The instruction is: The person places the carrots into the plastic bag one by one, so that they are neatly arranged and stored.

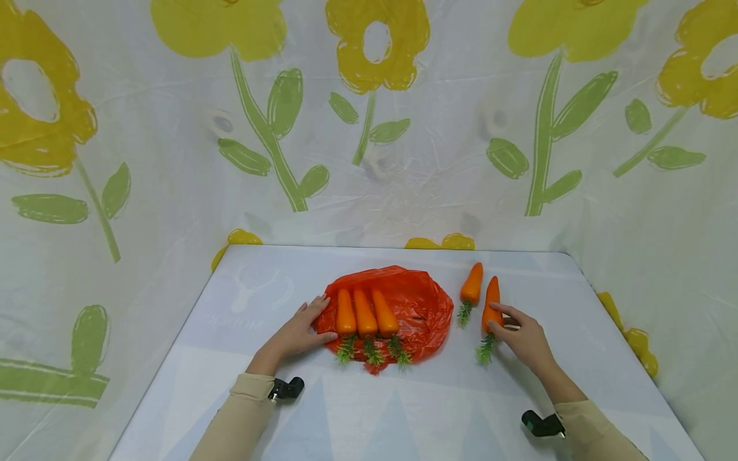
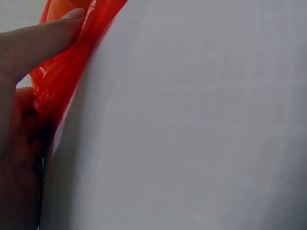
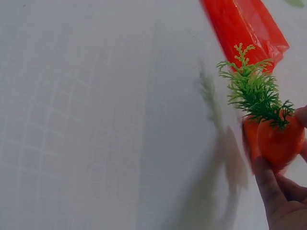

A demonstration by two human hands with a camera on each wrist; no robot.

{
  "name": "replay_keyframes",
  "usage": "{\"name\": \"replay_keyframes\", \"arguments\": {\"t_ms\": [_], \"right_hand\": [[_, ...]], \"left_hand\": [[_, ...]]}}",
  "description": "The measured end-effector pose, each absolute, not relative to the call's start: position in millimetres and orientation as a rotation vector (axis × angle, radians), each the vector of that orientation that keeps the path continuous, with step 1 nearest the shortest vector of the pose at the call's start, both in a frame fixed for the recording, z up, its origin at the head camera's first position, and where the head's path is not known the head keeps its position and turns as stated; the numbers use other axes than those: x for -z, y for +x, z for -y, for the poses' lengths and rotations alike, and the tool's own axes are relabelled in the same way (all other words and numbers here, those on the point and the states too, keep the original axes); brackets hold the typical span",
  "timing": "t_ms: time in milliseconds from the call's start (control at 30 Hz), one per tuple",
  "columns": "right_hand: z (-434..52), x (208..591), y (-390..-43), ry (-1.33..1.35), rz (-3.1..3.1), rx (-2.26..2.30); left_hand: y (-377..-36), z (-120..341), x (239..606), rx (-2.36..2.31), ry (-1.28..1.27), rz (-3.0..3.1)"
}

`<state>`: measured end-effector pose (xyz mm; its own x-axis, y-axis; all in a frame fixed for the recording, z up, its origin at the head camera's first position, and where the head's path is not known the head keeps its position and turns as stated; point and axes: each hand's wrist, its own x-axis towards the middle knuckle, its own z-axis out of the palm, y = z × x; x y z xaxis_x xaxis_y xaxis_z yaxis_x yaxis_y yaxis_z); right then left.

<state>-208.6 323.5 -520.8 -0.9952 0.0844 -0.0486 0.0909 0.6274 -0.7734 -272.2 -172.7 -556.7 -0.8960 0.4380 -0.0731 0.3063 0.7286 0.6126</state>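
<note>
In the head view a red plastic bag (image 1: 423,314) lies spread on the table. Three orange carrots (image 1: 366,314) with green, artificial-looking tops rest side by side on it. My left hand (image 1: 300,330) holds the bag's left edge, and in the left wrist view its thumb (image 2: 43,45) lies over the red film with the fingers lower down, partly in shadow. To the right of the bag, my right hand (image 1: 523,338) pinches a carrot (image 1: 492,306) between thumb and fingers, its leafy end toward me. Another carrot (image 1: 472,285) lies between that one and the bag.
The white table (image 1: 369,410) carries pale printed patterns. A hanging sheet (image 1: 438,173) with yellow flowers encloses its back and sides. Black wrist devices sit at my left cuff (image 1: 286,388) and right cuff (image 1: 543,424).
</note>
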Motion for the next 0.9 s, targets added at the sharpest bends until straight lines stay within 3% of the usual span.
{"name": "replay_keyframes", "arguments": {"t_ms": [900], "right_hand": [[-310, 514, -203, 0.095, -2.802, 1.41]], "left_hand": [[-272, 172, 557, -0.939, 0.616, -2.724]]}}
